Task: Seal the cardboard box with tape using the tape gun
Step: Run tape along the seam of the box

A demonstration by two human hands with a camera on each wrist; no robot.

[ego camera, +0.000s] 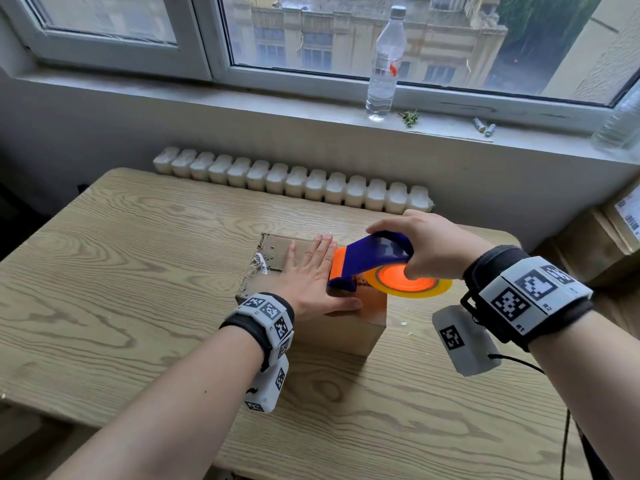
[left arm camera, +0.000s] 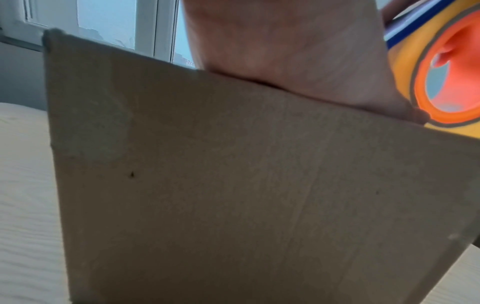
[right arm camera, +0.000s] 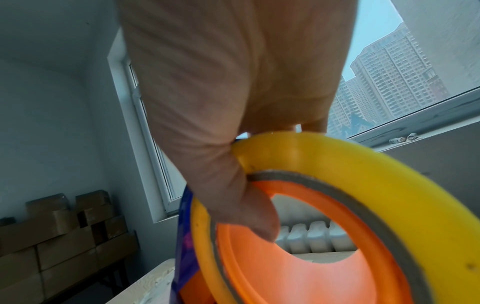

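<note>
A small brown cardboard box [ego camera: 343, 332] stands in the middle of the wooden table [ego camera: 121, 271]. My left hand [ego camera: 311, 275] lies flat on its top with straight fingers, pressing the flaps down. My right hand [ego camera: 429, 247] grips the blue and orange tape gun [ego camera: 367, 258], thumb inside the orange hub of the yellow tape roll [ego camera: 408, 284]. The gun's front end rests on the box top at the right, beside my left fingers. In the left wrist view the box side [left arm camera: 233, 185] fills the frame, my palm [left arm camera: 285, 51] on its upper edge. The right wrist view shows the roll [right arm camera: 337, 185] close up.
A clear plastic bottle [ego camera: 384, 64] stands on the windowsill, with small batteries [ego camera: 483, 126] to its right. A white radiator [ego camera: 294, 181] runs behind the table. More cardboard boxes [right arm camera: 52, 236] are stacked by the wall at the left, and another box [ego camera: 602, 237] at the right.
</note>
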